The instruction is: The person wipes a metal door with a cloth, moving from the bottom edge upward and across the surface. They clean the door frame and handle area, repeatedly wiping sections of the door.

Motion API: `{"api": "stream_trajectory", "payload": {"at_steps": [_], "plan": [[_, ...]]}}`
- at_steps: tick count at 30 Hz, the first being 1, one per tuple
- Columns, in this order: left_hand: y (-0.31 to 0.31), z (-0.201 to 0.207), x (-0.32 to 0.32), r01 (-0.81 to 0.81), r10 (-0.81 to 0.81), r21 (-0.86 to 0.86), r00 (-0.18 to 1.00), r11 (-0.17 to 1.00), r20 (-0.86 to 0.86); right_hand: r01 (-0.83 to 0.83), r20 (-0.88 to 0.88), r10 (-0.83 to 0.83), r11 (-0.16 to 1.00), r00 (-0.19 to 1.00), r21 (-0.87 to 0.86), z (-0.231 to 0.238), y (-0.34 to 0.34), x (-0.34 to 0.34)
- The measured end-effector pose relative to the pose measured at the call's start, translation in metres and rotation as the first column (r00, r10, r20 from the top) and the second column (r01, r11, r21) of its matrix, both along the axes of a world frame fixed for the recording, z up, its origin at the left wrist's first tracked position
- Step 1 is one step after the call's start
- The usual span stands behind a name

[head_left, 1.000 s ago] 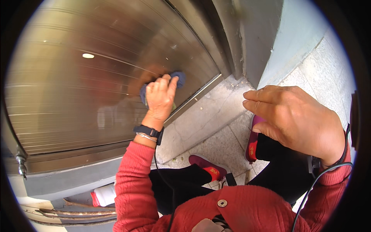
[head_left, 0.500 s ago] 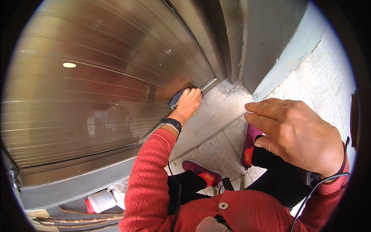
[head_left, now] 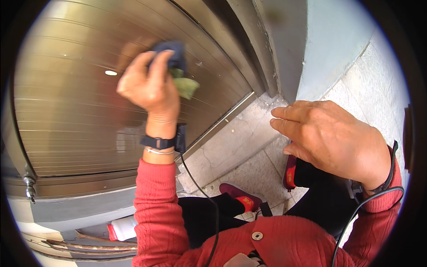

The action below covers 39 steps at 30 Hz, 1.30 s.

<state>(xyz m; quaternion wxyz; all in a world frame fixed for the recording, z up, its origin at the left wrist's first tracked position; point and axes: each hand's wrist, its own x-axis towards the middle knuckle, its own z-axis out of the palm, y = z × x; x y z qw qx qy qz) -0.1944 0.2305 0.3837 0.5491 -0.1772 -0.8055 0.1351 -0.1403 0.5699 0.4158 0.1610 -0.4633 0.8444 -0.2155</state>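
Observation:
My left hand (head_left: 152, 84) is closed on a dark blue cloth (head_left: 171, 52) with a yellow-green part (head_left: 186, 87) hanging from it. It holds the cloth against or just in front of a shiny metal door (head_left: 84, 129) with grooved panels; whether they touch cannot be made out. The cloth and fingertips are slightly smeared by motion. Over the floor to the right, my right hand (head_left: 333, 140) hangs in the air, its fingers stretched out and nothing held. Each wrist wears a dark band with a cable.
A pale stone sill (head_left: 222, 142) runs along the door's foot. At the right stands a grey wall (head_left: 324, 49) above speckled floor tiles (head_left: 373, 84). Lower left lie a white bottle with a red cap (head_left: 122, 228) and several sticks (head_left: 84, 246). A metal knob (head_left: 30, 189) hangs by the door frame.
My left hand has moved up and to the left with the cloth, from the door's bottom edge to higher on the panel. My right hand has shifted only slightly.

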Motion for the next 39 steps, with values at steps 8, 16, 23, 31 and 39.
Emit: {"api": "stream_trajectory", "payload": {"at_steps": [8, 16, 23, 31, 39], "plan": [[0.002, -0.081, -0.006, 0.147, -0.093, -0.179, 0.956, 0.973, 0.279, -0.030, -0.059, 0.033, 0.998, 0.998, 0.048, -0.004, 0.011, -0.005], [0.005, -0.231, -0.016, 0.351, -0.070, -0.335, 0.774, 0.874, 0.629, 0.053, -0.057, -0.053, 0.998, 0.997, -0.016, -0.019, 0.007, -0.008], [0.015, -0.278, -0.021, 0.322, 0.057, -0.290, 0.575, 0.901, 0.816, -0.009, -0.060, 0.009, 1.000, 0.998, 0.001, -0.018, 0.001, -0.014], [0.017, -0.126, -0.019, 0.207, -0.160, -0.053, 0.873, 0.977, 0.461, -0.034, -0.034, 0.035, 0.999, 0.999, 0.041, -0.006, -0.003, -0.006], [0.014, 0.035, -0.034, 0.028, -0.032, -0.024, 0.988, 0.999, -0.148, -0.053, -0.066, 0.053, 0.999, 0.996, 0.003, -0.003, 0.000, -0.001]]}}
